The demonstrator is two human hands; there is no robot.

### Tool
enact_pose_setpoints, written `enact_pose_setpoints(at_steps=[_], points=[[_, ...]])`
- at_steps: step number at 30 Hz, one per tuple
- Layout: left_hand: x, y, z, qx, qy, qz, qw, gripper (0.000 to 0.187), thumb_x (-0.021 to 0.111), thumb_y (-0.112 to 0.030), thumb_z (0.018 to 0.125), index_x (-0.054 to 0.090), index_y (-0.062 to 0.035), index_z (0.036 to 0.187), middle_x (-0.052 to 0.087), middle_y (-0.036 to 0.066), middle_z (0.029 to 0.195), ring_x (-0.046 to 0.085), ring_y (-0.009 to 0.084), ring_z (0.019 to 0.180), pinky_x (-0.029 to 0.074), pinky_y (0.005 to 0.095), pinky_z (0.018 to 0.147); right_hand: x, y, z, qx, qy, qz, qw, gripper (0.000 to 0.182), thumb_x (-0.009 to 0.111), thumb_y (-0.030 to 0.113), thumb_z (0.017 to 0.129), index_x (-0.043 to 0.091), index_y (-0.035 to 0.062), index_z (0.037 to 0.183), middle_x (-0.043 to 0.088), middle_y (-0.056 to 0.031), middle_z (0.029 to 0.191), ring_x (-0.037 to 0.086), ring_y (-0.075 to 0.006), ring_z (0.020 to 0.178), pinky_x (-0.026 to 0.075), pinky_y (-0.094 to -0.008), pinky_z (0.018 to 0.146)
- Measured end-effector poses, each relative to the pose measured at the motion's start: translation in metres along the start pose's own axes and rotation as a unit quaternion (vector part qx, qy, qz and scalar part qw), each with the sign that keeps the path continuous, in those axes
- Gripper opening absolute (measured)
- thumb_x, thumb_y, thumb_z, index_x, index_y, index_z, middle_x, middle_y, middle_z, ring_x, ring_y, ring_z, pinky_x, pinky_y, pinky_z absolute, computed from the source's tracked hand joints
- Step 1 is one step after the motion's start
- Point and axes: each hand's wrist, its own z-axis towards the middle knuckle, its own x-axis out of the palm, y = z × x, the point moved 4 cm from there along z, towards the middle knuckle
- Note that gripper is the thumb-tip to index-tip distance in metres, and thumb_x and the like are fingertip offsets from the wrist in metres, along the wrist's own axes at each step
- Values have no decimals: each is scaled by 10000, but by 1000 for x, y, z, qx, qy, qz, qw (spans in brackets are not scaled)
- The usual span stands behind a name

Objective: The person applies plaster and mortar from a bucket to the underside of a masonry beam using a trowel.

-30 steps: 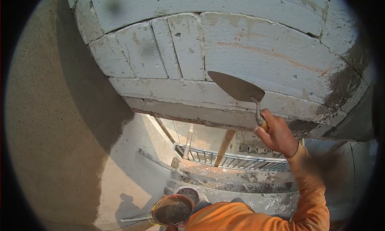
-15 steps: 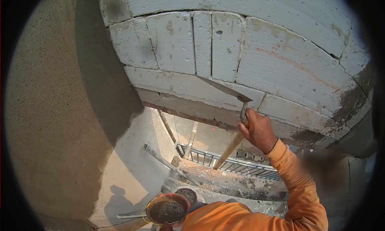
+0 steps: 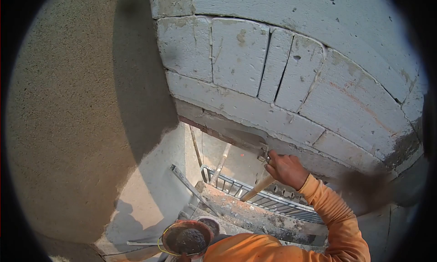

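My right hand (image 3: 287,171) is closed round the handle of a trowel (image 3: 243,133). The trowel's blade lies along the lower edge of the pale block wall (image 3: 241,57), by the grey mortar strip under the blocks. At the bottom, the fingers of my left hand (image 3: 184,258) show only in small part at the near rim of a round bucket (image 3: 210,231) of wet grey mortar; their grip is hidden.
A plastered brown wall (image 3: 73,125) stands at the left. Below are a metal railing (image 3: 273,203), a wooden pole (image 3: 257,188), a long metal bar (image 3: 193,188), rubble-covered steps (image 3: 259,219) and a second container (image 3: 210,224) behind the bucket.
My right hand and the trowel have moved down, from the face of the blocks to their lower edge. The view has shifted, so the wall appears farther right and tilted.
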Motion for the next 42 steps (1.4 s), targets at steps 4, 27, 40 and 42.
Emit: enact_pose_setpoints(at_steps=[4, 27, 40, 42], points=[[-4, 20, -6, -25, 2, 1, 1000, 690, 587, -651, 927, 706, 28, 901, 733, 229, 870, 657, 399, 814, 475, 527, 757, -56, 40, 24, 17, -166, 67, 984, 305, 691, 262, 967, 544, 10, 1056, 684, -197, 718, 700, -413, 651, 550, -497, 582], [-5, 7, 18, -85, -33, -94, 991, 787, 585, -721, 917, 734, 48, 841, 735, 228, 837, 652, 386, 783, 464, 521, 743, -34, 100, 112, 9, -181, 97, 979, 302, 670, 247, 967, 521, 22, 1103, 715, -268, 874, 704, -466, 717, 551, -563, 634], [-22, 8, 62, 124, -86, 75, 986, 563, 367, -543, 1073, 733, -116, 1037, 731, 154, 864, 672, 360, 801, 483, 500, 740, -2, 134, 183, -38, -232, 171, 957, 380, 686, 282, 953, 529, 11, 1168, 722, -279, 910, 717, -470, 819, 551, -596, 759], [-39, 4, 60, 129, -89, 70, 985, 556, 372, -536, 1069, 732, -114, 1035, 730, 152, 863, 671, 357, 798, 482, 497, 737, 70, 110, 205, 19, -99, 97, 990, 395, 674, 285, 964, 525, -5, 1186, 720, -271, 910, 715, -464, 858, 537, -599, 795]])
